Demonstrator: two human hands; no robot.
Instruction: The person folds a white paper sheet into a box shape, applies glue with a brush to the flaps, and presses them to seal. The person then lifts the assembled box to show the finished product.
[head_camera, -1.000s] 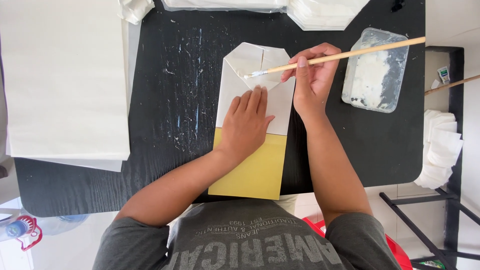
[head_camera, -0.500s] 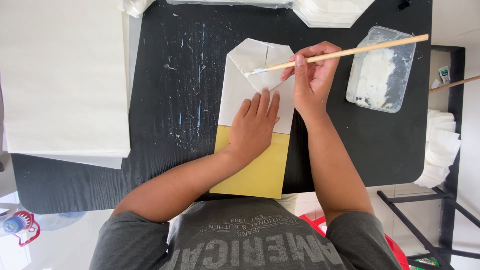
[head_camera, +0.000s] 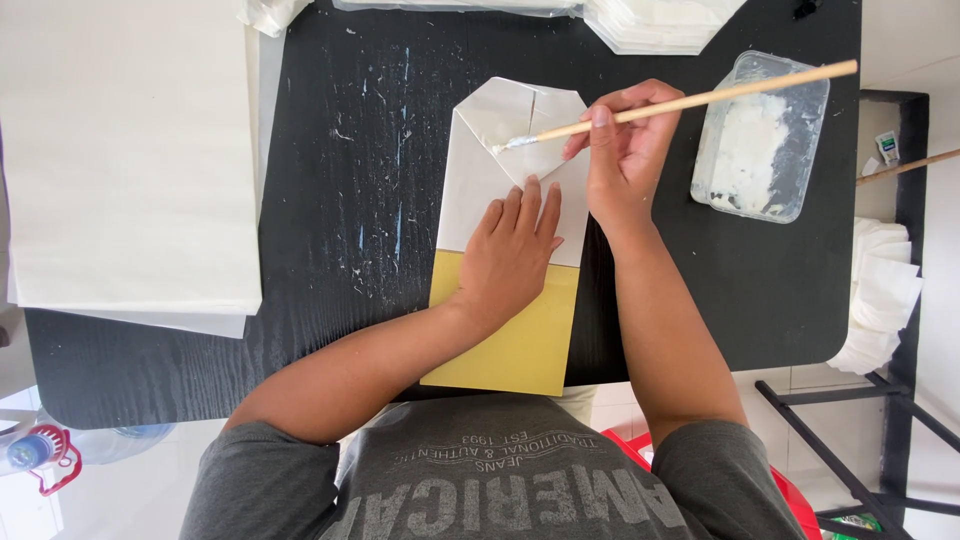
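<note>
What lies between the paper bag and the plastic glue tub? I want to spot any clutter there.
In the head view, the right hand holding the brush fills the stretch between the paper bag and plastic tub; below it, bare black table.

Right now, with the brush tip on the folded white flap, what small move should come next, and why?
Probably draw the brush a little along the flap's edge. Its wet tip rests on the folded top of the paper bag, the left hand lies flat on the bag and pins it, and the right hand holds the brush. The paste tub is close for a reload.

1 head view, straight down, close over the black table (head_camera: 300, 330)
</note>
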